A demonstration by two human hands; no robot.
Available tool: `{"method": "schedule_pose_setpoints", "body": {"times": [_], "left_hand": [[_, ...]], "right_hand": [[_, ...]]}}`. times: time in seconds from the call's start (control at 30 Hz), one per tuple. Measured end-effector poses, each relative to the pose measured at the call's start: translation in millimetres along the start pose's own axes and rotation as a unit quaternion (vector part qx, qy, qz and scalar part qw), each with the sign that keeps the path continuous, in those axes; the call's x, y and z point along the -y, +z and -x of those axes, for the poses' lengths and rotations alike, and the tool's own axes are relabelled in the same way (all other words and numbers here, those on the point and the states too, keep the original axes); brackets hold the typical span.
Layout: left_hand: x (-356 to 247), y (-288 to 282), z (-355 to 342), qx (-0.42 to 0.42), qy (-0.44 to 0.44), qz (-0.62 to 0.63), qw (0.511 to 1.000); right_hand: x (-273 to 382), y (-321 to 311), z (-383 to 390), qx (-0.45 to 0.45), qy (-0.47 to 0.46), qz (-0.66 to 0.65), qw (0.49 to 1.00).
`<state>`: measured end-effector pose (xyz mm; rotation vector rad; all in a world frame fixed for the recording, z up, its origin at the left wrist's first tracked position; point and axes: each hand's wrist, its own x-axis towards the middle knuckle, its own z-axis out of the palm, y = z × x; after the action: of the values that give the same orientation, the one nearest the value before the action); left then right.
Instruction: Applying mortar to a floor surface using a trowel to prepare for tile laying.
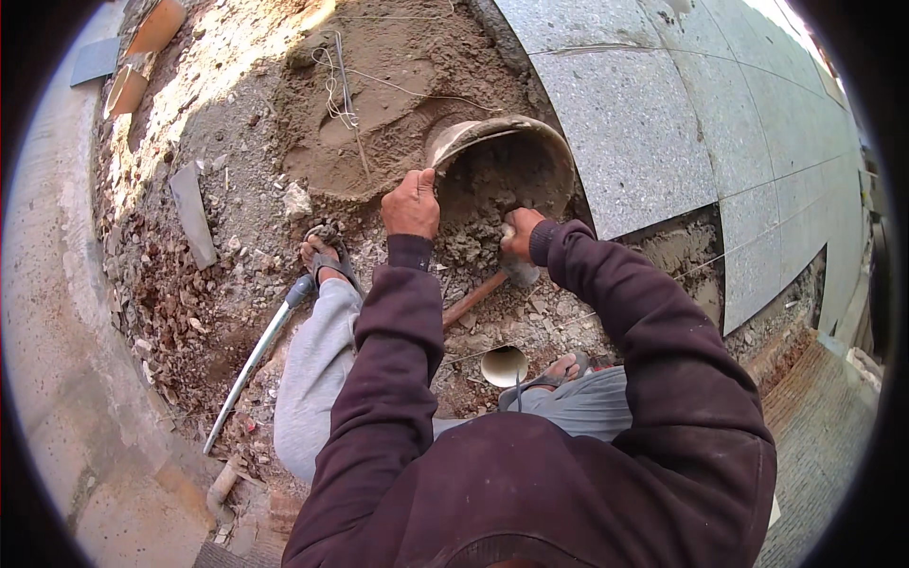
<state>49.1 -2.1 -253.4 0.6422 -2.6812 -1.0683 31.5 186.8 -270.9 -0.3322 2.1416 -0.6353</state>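
A mortar-smeared bucket (546, 142) lies tipped over, its mouth facing me. Wet grey mortar (471, 241) spills from it onto the rubble. My left hand (412, 204) is closed on the left side of its rim. At the lower right of the mouth, my right hand (521, 234) is closed, fingers curled toward the mortar; whatever it holds is hidden. Just below that hand lies a mallet with a wooden handle (473, 300), its pale head partly under the hand.
Speckled paving slabs (625, 133) cover the right side. Damp sand (388, 104) with loose string lies beyond the bucket. A round pipe opening (504, 366) sits between my feet. Left are a long metal bar (248, 371), a tile shard (193, 213) and rubble.
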Motion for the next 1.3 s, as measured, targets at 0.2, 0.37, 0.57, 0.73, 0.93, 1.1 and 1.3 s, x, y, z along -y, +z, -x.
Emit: {"method": "schedule_pose_setpoints", "body": {"times": [0.2,0.37,0.57,0.73,0.93,1.1,1.3], "left_hand": [[-0.4,-0.8,1.5,0.043,0.024,0.026,0.998],[13.0,1.4,-6.7,0.037,0.0,0.032,0.999],[42.9,1.9,-21.0,0.052,-0.028,0.092,0.994],[55.6,9.0,-34.1,0.054,-0.024,0.051,0.997],[70.2,7.8,-54.8,0.072,-0.023,-0.009,0.997],[76.1,6.9,-60.8,0.074,-0.001,-0.105,0.992],[95.4,5.9,-69.4,0.081,0.052,-0.115,0.989]], "right_hand": [[16.8,0.7,26.0,0.047,0.066,-0.186,0.979],[21.5,-2.4,40.3,-0.004,0.0,-0.199,0.98],[23.2,-36.5,65.7,-0.01,-0.038,-0.235,0.971],[-13.0,-69.4,144.0,-0.052,-0.066,-0.25,0.965],[-79.6,-92.7,308.9,-0.192,0.004,-0.261,0.946],[-116.2,-52.4,410.3,-0.43,0.155,-0.136,0.879],[-203.0,68.6,344.5,-0.366,0.452,-0.139,0.801]]}}
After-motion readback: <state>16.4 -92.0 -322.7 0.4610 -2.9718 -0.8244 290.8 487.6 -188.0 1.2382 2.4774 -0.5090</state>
